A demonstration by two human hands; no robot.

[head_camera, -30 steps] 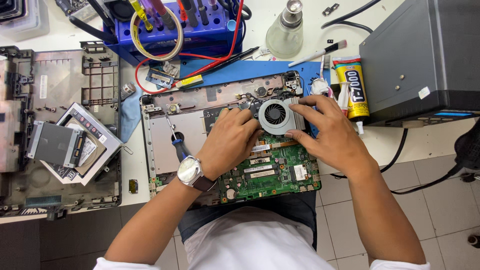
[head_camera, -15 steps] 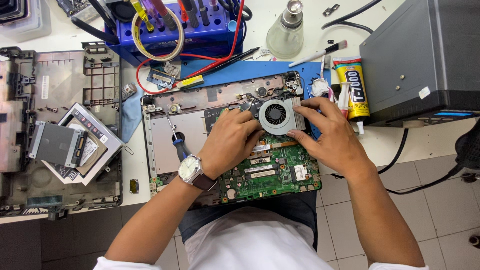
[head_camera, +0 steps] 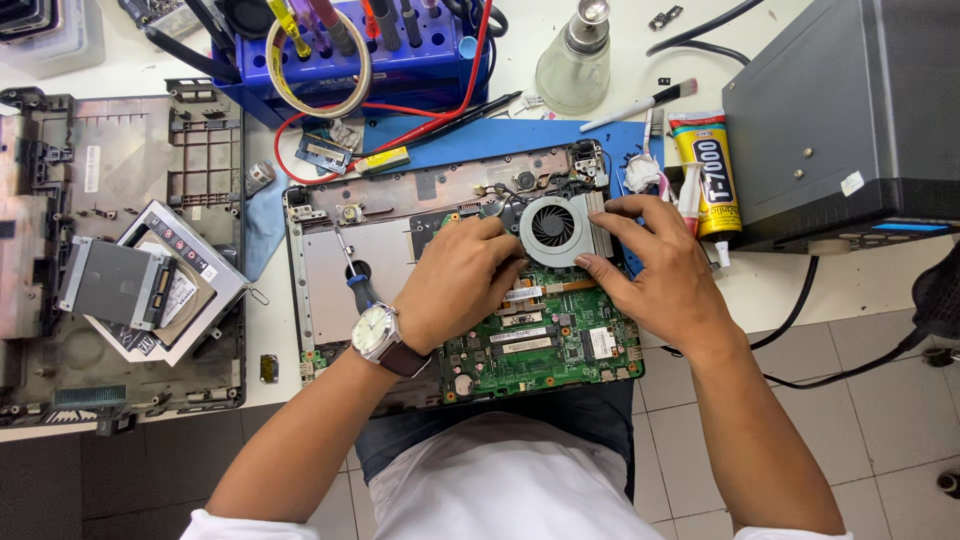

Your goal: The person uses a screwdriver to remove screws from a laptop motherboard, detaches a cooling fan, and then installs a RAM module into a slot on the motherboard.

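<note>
White surface: both hands, left and right, gripping fan over green board; yellow labelled glue tube just right.

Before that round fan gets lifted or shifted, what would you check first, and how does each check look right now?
1. Both hands on the fan: ok; left hand and right hand flank it.
2. Green circuit board supported: ok, it sits in the laptop base.
3. Fan wires free: cannot tell.
4. Screws out: cannot tell, fingers hide them.
5. Screwdriver clear of the fan: ok, it lies left of the left hand.
</note>
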